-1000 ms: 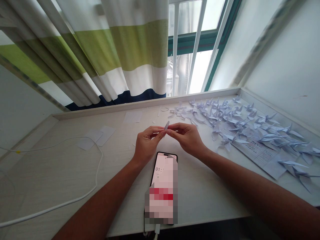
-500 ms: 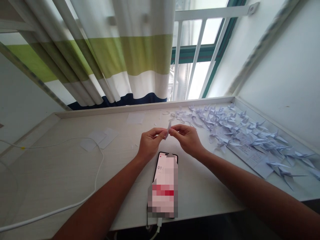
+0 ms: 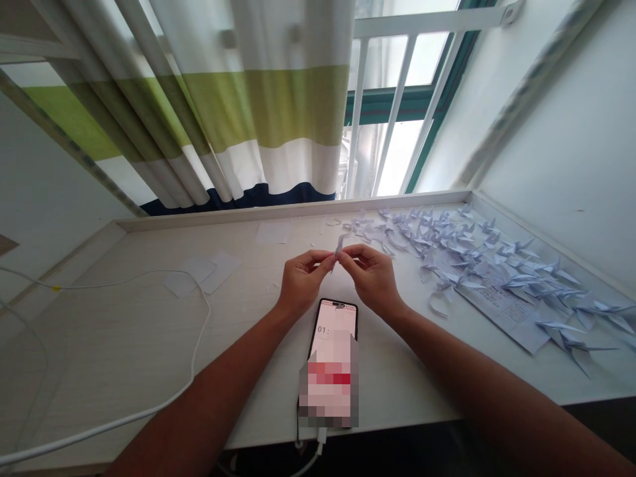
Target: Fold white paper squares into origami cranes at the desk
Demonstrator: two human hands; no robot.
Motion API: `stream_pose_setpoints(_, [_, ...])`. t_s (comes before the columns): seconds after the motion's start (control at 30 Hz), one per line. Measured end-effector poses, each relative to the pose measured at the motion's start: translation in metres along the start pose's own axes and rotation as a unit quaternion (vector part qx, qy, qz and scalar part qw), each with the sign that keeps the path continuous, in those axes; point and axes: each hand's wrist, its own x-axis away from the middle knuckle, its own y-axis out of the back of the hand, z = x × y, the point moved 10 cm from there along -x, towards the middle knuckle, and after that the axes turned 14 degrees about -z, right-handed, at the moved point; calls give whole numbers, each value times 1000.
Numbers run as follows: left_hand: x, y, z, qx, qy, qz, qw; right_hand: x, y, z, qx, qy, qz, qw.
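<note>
Between the fingertips of both hands a small folded piece of white paper (image 3: 340, 242) stands on edge above the desk, narrow and seen nearly side-on. My left hand (image 3: 305, 279) pinches it from the left with thumb and fingers. From the other side my right hand (image 3: 371, 275) pinches the same piece, and the two thumbs almost meet. Fingers cover its lower middle, so its exact folds are hard to see. Just below the hands lies a phone (image 3: 334, 341) with a lit screen, part of it blurred out.
Many folded paper cranes (image 3: 437, 232) spread over the right side of the desk, some on a printed sheet (image 3: 501, 308). Flat paper squares (image 3: 221, 271) lie at left, near a white cable (image 3: 201, 324). Another cable plugs into the phone. A raised ledge (image 3: 288, 208) edges the back.
The folded paper has turned slightly between my fingers, its upper tip now longer and bent to the right. The whole view has shifted a little; both hands keep their pinch.
</note>
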Motion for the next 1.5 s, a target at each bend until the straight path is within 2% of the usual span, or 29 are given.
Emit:
stream_pose_setpoints(0.1, [-1, 2, 4, 16, 20, -16, 1000, 0, 1, -3, -15, -17, -8, 1000])
stream_pose_setpoints(0.3, [-1, -2, 11, 21, 37, 0, 999, 2, 1, -10, -60, -58, -11, 996])
stream_pose_setpoints(0.6, [2, 1, -8, -49, -40, -25, 998, 0, -4, -15, -46, -17, -6, 999])
stream_pose_setpoints(0.77, [1, 0, -10, -49, -65, -24, 996, -1, -3, -24, -73, -50, -30, 996])
stream_pose_setpoints(0.87, [1, 0, -9, -47, -70, -30, 996, 0, -5, -24, -82, -57, -25, 995])
stream_pose_setpoints(1.07, [2, -1, -12, -30, -69, -26, 997, 1, -7, -14, -104, -27, -12, 994])
stream_pose_setpoints(1.33, [1, -2, -8, -10, -45, -23, 999, -1, -12, -13, -106, -25, 16, 994])
stream_pose_setpoints(1.4, [1, -1, -8, -23, -54, -22, 998, 0, -12, -14, -102, -24, 13, 994])
stream_pose_setpoints(1.5, [1, 4, -15, -85, -100, -33, 991, 1, -10, -16, -87, -23, 2, 996])
